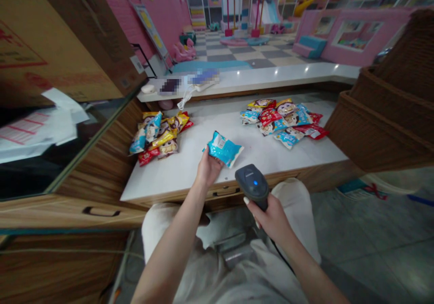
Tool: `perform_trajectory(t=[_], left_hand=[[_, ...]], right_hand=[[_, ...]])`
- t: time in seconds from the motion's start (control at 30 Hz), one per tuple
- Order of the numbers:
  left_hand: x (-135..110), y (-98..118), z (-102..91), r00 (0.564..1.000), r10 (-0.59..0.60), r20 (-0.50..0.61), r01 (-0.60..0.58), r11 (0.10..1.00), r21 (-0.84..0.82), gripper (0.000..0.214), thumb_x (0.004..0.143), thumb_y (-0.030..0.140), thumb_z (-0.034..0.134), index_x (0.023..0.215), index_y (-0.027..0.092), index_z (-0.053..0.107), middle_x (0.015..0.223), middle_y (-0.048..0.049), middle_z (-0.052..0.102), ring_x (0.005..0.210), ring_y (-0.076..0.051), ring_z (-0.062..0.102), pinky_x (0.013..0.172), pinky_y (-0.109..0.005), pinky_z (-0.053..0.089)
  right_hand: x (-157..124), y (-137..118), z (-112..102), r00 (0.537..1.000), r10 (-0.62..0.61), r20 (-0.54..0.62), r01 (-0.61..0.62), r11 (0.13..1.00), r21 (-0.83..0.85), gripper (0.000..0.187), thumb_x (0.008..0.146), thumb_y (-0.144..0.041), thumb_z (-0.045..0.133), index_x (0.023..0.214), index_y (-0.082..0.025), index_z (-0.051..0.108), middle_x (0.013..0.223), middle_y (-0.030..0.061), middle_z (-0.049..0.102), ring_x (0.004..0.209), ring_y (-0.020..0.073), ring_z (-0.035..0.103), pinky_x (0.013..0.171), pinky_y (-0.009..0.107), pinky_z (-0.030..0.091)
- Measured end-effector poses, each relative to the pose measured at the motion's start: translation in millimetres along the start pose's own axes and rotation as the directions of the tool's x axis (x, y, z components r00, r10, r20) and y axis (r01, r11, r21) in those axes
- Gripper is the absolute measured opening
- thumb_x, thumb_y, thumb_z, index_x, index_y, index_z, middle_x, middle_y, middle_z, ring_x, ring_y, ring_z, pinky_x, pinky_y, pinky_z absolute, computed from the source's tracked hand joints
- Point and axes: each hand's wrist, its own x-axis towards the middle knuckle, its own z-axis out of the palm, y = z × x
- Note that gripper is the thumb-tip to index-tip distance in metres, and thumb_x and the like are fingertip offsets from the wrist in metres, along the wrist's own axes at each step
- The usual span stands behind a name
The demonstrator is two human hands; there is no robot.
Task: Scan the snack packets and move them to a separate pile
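Observation:
My left hand (208, 168) holds a blue snack packet (224, 149) up by its lower edge, just above the white counter top (278, 157). My right hand (271, 218) grips a dark grey handheld barcode scanner (252, 184) with its head tilted toward the packet, and a black cable runs down from it. Apart from the packet, a heap of yellow, red and blue snack packets (159, 136) lies on the counter at the left. A second heap of mostly blue and red packets (281, 122) lies at the right.
A large cardboard box (61, 42) looms at the left, and a woven wicker basket (383, 114) stands at the right. Behind the counter, a white ledge (288, 74) holds a power strip (200, 81) and a white cable. A children's play area lies beyond.

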Motion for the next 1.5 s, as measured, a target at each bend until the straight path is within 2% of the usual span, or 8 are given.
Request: perform_trajectory(t=[0.13, 0.27, 0.37, 0.6, 0.83, 1.0, 1.23, 1.5], left_hand=[[0.4, -3.7, 4.4, 0.999, -0.022, 0.031, 0.021, 0.999, 0.025, 0.054, 0.096, 0.067, 0.078, 0.127, 0.023, 0.076, 0.123, -0.0116, 0.084, 0.126, -0.032, 0.077, 0.113, -0.048, 0.061], [-0.5, -9.1, 2.2, 0.999, 0.041, 0.011, -0.041, 0.998, 0.04, 0.044, 0.085, 0.048, 0.096, 0.115, 0.022, 0.078, 0.117, -0.0086, 0.085, 0.116, -0.029, 0.08, 0.108, -0.045, 0.063], [-0.9, -9.7, 0.3, 0.999, 0.051, 0.006, -0.051, 0.998, 0.043, 0.042, 0.082, 0.039, 0.099, 0.114, 0.022, 0.078, 0.114, -0.0066, 0.086, 0.112, -0.028, 0.082, 0.106, -0.043, 0.065], [-1.4, -8.4, 1.8, 0.998, 0.066, 0.013, -0.066, 0.997, 0.03, 0.047, 0.081, 0.041, 0.1, 0.118, 0.021, 0.078, 0.114, -0.0073, 0.087, 0.113, -0.028, 0.083, 0.11, -0.042, 0.064], [-0.5, -11.0, 1.4, 0.996, 0.089, 0.016, -0.089, 0.996, 0.007, 0.048, 0.073, 0.042, 0.105, 0.108, 0.018, 0.08, 0.102, -0.0057, 0.088, 0.087, -0.022, 0.084, 0.096, -0.036, 0.069], [1.4, -12.9, 0.3, 0.995, 0.099, 0.013, -0.099, 0.995, 0.024, 0.051, 0.074, 0.042, 0.104, 0.112, 0.017, 0.08, 0.106, -0.0082, 0.088, 0.098, -0.026, 0.085, 0.103, -0.04, 0.066], [3.0, -15.8, 1.7, 0.99, 0.144, 0.014, -0.144, 0.989, 0.014, 0.046, 0.073, 0.04, 0.103, 0.107, 0.018, 0.08, 0.112, -0.0097, 0.088, 0.115, -0.032, 0.083, 0.108, -0.044, 0.063], [-4.7, -8.4, 7.2, 0.997, 0.078, -0.005, -0.077, 0.996, 0.032, 0.048, 0.074, 0.04, 0.103, 0.109, 0.018, 0.078, 0.107, -0.0094, 0.088, 0.101, -0.029, 0.084, 0.104, -0.045, 0.066]], right_hand=[[2.4, -1.1, 1.6, 0.999, 0.01, 0.035, -0.011, 1.0, 0.021, 0.025, 0.089, -0.049, 0.074, 0.08, -0.027, 0.067, 0.046, -0.0031, 0.058, 0.046, 0.023, 0.065, 0.041, 0.026, 0.043], [3.8, -4.1, 5.9, 0.999, 0.011, 0.051, -0.012, 1.0, 0.021, 0.024, 0.089, -0.049, 0.073, 0.081, -0.027, 0.067, 0.045, -0.0039, 0.055, 0.044, 0.0226, 0.063, 0.042, 0.027, 0.043], [3.7, -6.4, 9.7, 0.998, -0.005, 0.064, 0.004, 1.0, 0.029, 0.023, 0.089, -0.048, 0.072, 0.082, -0.027, 0.066, 0.045, -0.0051, 0.055, 0.041, 0.0199, 0.057, 0.042, 0.026, 0.041], [5.3, -8.8, 12.0, 0.997, -0.013, 0.071, 0.01, 0.999, 0.037, 0.02, 0.089, -0.045, 0.072, 0.086, -0.026, 0.067, 0.047, -0.0059, 0.056, 0.039, 0.0185, 0.055, 0.042, 0.026, 0.042], [8.7, -10.2, 14.7, 0.998, -0.026, 0.062, 0.025, 0.999, 0.025, 0.021, 0.089, -0.046, 0.072, 0.085, -0.026, 0.068, 0.045, -0.0053, 0.055, 0.043, 0.0204, 0.06, 0.043, 0.026, 0.042], [8.8, -9.1, 15.2, 0.996, -0.037, 0.075, 0.035, 0.999, 0.024, 0.021, 0.089, -0.046, 0.071, 0.083, -0.026, 0.065, 0.045, -0.0059, 0.055, 0.037, 0.0182, 0.053, 0.042, 0.026, 0.041], [9.0, -11.9, 14.9, 0.996, -0.028, 0.08, 0.026, 0.999, 0.031, 0.024, 0.089, -0.048, 0.071, 0.081, -0.027, 0.062, 0.047, -0.005, 0.056, 0.037, 0.018, 0.053, 0.041, 0.027, 0.041], [6.7, -10.4, 13.6, 0.997, -0.021, 0.073, 0.018, 0.999, 0.035, 0.023, 0.088, -0.047, 0.071, 0.082, -0.027, 0.063, 0.047, -0.0053, 0.056, 0.038, 0.0178, 0.052, 0.041, 0.027, 0.042]])
